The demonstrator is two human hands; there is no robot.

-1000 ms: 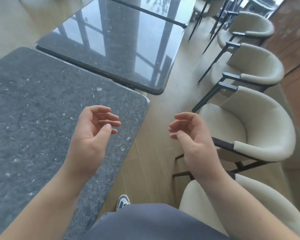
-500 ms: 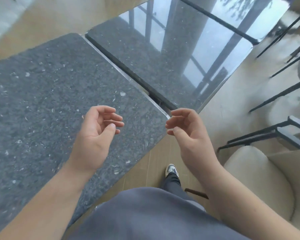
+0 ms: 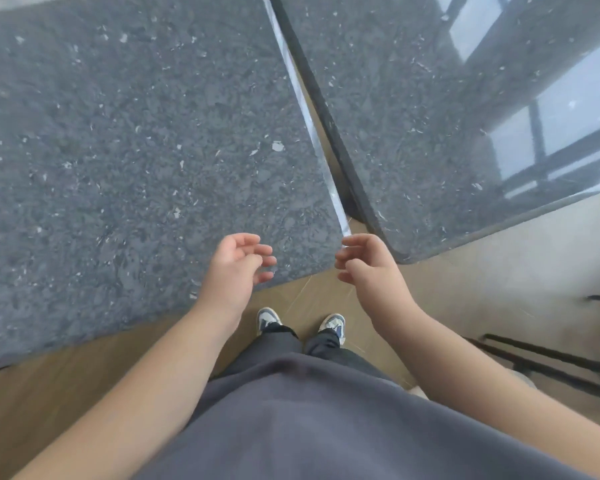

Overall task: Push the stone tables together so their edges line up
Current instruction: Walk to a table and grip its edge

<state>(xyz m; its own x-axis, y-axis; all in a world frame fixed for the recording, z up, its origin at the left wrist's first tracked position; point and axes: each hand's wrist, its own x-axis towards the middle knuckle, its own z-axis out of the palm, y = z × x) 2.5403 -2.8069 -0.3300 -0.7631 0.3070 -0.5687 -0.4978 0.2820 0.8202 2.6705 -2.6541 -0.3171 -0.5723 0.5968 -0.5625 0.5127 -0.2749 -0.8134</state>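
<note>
Both hands, left hand (image 3: 234,271) and right hand (image 3: 368,265), hang loose, holding nothing. A gap splits left stone table (image 3: 136,150) from right stone table (image 3: 430,116). No pushing yet.

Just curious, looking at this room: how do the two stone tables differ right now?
The left table looks matte and speckled, while the right table mirrors window light. The left table's near edge reaches closer to the person than the right table's. A narrow strip of floor shows between them, so they are apart. Both are dark grey speckled stone with rounded corners.
</note>
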